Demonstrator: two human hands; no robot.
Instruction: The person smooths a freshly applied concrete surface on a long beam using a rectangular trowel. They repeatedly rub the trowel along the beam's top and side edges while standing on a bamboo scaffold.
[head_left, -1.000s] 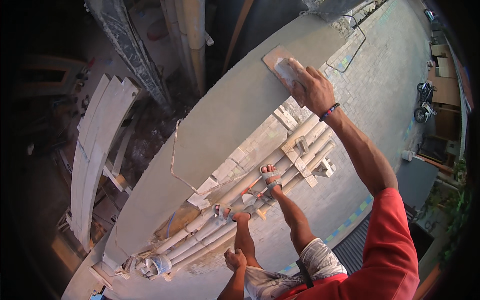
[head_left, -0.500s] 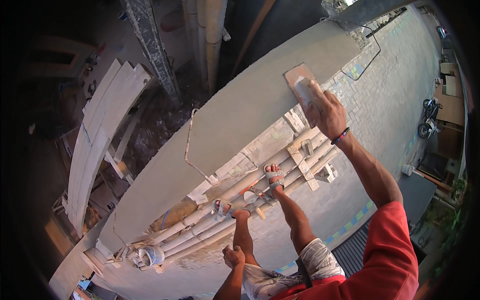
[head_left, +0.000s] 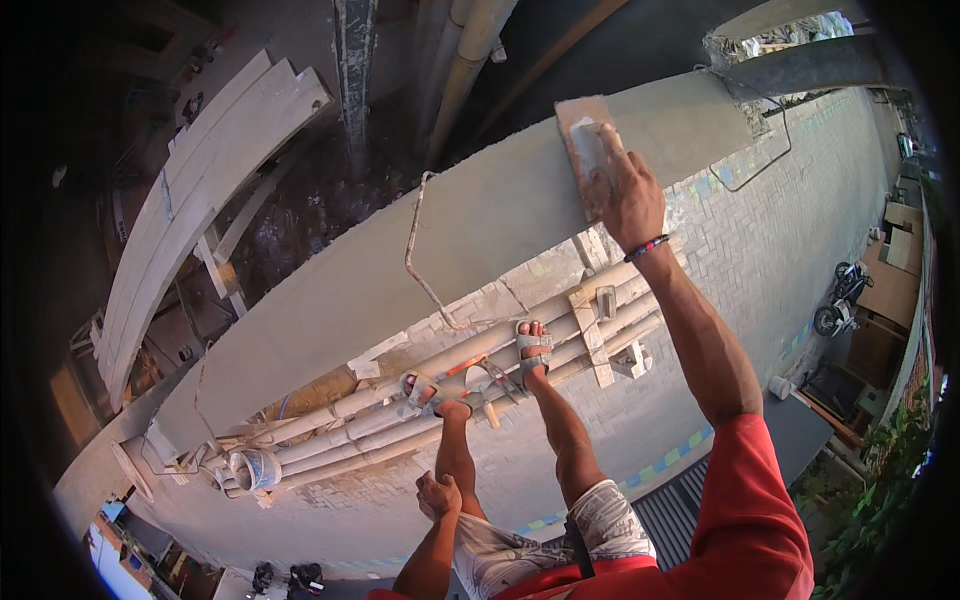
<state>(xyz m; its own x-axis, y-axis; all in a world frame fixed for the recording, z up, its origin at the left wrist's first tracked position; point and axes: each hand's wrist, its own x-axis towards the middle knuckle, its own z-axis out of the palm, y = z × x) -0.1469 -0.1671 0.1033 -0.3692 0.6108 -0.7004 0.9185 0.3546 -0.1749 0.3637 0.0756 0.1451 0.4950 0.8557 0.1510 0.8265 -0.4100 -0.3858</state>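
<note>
My right hand (head_left: 628, 192) grips a flat rectangular float (head_left: 576, 120) that lies on the smooth grey plastered band (head_left: 500, 205) of the long curved ledge. My left hand (head_left: 438, 494) is low beside my left thigh with its fingers curled; I cannot make out whether anything is in it. My sandalled feet stand on long poles (head_left: 355, 430) below the band, with a short wooden crosspiece (head_left: 590, 340) and an orange-handled tool (head_left: 465, 364) among them. A bent metal rod (head_left: 412, 255) sticks out from the band.
Curved pale boards (head_left: 185, 220) and upright posts (head_left: 460, 75) stand beyond the ledge over a dark drop. A bucket (head_left: 255, 470) sits at the left end of the poles. Far below are paving (head_left: 740, 270) and a motorcycle (head_left: 840, 300). A dark beam (head_left: 820, 68) crosses at the upper right.
The float in my right hand has turned more upright and shifted along the band. The view has swung, so the ledge now slopes less steeply. My left hand stays low and curled.
</note>
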